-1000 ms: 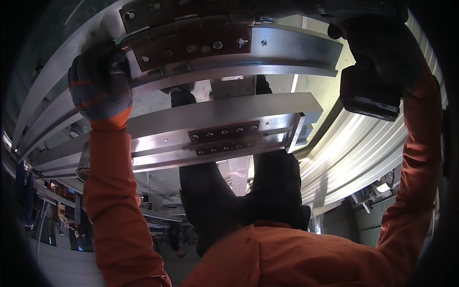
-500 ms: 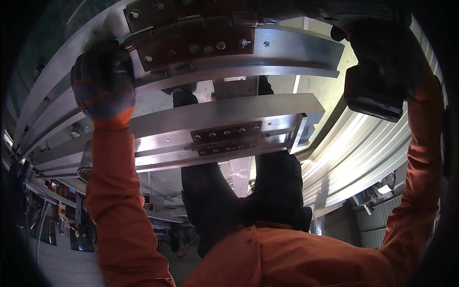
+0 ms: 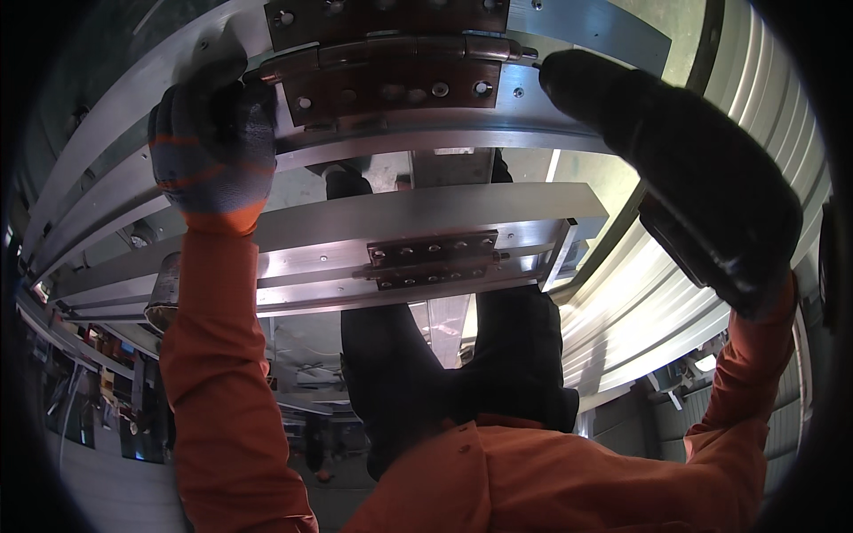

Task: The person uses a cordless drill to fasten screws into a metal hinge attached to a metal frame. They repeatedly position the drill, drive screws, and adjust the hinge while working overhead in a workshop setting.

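A brown metal hinge [image 3: 391, 84] lies against a silver metal profile [image 3: 569, 124] in the upper middle; light shows through some of its holes. At its left end is my left hand [image 3: 216, 147], in a grey and orange glove, its fingers curled in around the hinge's end. To the right of the hinge, my right hand [image 3: 720, 169], dark and partly blurred, is closed around a black cordless drill. The drill's battery [image 3: 673, 238] shows below the hand. Its bit is hidden from view, and the hand's fingers are hard to separate from the tool.
Nearer me, a second silver profile [image 3: 311, 222] carries another dark hinge [image 3: 433, 258]. Long curved profiles run off to the left. Ribbed pale metal lengths [image 3: 657, 306] lie on the right. My legs [image 3: 520, 355] stand just below the near profile. Assorted gear [image 3: 115, 382] sits at the lower left.
My right hand has swung the drill down and around, away from the top edge, so more of the hinge shows. The view has shifted slightly; my left hand stays at the hinge's end.
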{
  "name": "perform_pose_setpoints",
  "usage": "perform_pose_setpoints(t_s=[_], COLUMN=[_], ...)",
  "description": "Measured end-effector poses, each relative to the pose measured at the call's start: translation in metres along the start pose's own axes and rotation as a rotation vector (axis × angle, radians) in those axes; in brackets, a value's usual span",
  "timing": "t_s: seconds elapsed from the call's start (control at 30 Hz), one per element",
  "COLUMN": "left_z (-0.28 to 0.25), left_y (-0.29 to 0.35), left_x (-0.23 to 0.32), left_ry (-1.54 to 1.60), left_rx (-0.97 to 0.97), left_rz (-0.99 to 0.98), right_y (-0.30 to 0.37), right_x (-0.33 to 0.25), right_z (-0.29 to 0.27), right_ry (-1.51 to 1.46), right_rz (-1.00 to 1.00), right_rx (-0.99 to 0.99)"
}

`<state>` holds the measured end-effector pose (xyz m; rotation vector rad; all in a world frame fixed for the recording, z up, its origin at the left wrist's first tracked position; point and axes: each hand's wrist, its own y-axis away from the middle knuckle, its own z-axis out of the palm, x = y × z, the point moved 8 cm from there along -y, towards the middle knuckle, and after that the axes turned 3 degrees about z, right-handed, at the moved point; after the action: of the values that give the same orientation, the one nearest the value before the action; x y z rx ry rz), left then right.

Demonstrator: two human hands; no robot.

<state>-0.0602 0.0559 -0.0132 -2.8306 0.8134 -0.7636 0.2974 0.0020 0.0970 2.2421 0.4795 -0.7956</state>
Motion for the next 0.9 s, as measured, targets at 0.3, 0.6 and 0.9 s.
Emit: perform_pose_setpoints(t_s=[0.3,0.6,0.9], left_z=[0.001,-0.003,-0.003], left_y=[0.0,-0.005,-0.005], left_x=[-0.005,0.0,-0.001], left_ry=[0.051,0.082,0.067], left_rx=[0.042,0.13,0.112], left_rz=[-0.014,0.037,0.03], right_y=[0.021,-0.015,-0.008], right_x=[-0.025,-0.054,-0.04], right_z=[0.04,0.053,0.056], right_ry=[-0.227,-0.015,-0.02], right_rz=[0.175,0.084,0.298], right_rx=[-0.077,-0.079,-0.156])
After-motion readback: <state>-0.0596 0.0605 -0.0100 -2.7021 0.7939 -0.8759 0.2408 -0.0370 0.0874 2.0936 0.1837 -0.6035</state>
